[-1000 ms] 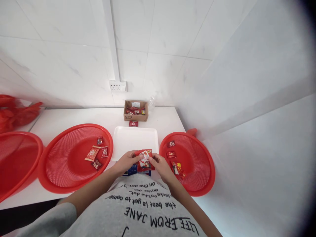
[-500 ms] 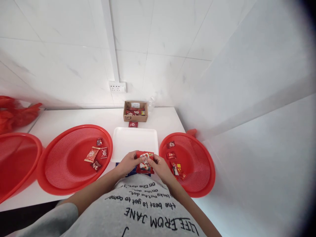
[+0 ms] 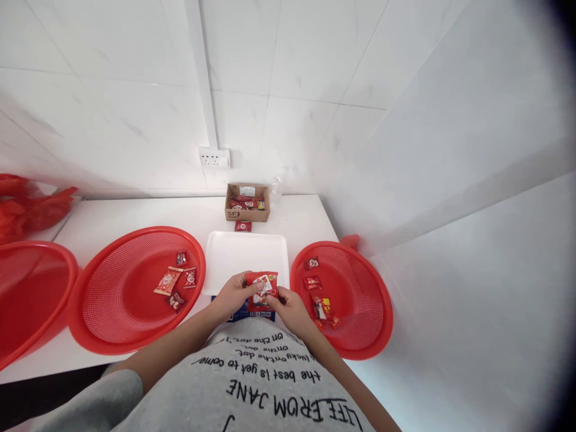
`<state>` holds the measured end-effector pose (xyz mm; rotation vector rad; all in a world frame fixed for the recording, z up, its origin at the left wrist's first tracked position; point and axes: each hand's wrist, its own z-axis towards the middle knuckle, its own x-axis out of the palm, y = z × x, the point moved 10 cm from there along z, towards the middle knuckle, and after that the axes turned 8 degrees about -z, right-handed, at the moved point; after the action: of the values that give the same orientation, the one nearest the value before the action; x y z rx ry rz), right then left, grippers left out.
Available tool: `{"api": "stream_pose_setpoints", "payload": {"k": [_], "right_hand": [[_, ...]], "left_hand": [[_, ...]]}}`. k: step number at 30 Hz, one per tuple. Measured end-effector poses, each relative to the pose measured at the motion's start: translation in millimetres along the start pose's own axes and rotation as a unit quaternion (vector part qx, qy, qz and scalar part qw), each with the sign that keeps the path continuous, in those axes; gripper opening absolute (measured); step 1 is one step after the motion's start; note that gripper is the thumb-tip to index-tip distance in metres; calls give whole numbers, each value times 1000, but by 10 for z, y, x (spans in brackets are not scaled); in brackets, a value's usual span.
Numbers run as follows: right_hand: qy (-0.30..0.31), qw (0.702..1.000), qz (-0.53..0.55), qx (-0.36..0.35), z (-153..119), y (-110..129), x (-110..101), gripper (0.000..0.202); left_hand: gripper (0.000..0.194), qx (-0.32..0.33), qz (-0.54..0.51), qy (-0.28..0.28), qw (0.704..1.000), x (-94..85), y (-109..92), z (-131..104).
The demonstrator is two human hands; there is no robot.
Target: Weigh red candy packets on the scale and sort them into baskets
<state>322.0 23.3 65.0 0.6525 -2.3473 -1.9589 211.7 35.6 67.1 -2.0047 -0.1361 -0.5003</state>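
Observation:
Between my two hands is a red printed snack packet point(image 3: 261, 302), held over the near edge of a white tray point(image 3: 246, 252). My left hand point(image 3: 234, 295) grips its left side, with the thumb across the front. On the lower right side, my right hand point(image 3: 290, 307) pinches it with thumb and fingers. A dark blue printed item point(image 3: 265, 314) lies below the packet, partly covered by it and my hands. Past the tray, a small red packet point(image 3: 243, 226) lies on the table in front of a cardboard box point(image 3: 246, 215).
A red basket point(image 3: 112, 288) with several small packets stands at left, beside another red tub point(image 3: 31, 300). A second red basket point(image 3: 364, 300) at right also has several packets. The cardboard box has packets inside. Red plastic bags point(image 3: 27, 207) lie far left; a wall socket point(image 3: 215, 158) is behind.
The red packet has shifted slightly left and up and turned a little in my hands. My right thumb has slid lower on it. More of the blue item shows.

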Motion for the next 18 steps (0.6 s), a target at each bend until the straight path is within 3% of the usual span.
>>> {"api": "stream_pose_setpoints", "payload": {"k": [5, 10, 13, 18], "right_hand": [[-36, 999, 15, 2, -5, -12, -59, 26], [-89, 996, 16, 16, -4, -17, -203, 30], [-86, 996, 26, 24, 5, -31, -212, 32], [-63, 997, 37, 15, 24, -60, -137, 32]], "left_hand": [[42, 5, 8, 50, 999, 117, -22, -16], [44, -10, 104, 109, 989, 219, 91, -45], [46, -32, 124, 110, 986, 204, 182, -44], [43, -23, 105, 102, 989, 205, 161, -48]]}}
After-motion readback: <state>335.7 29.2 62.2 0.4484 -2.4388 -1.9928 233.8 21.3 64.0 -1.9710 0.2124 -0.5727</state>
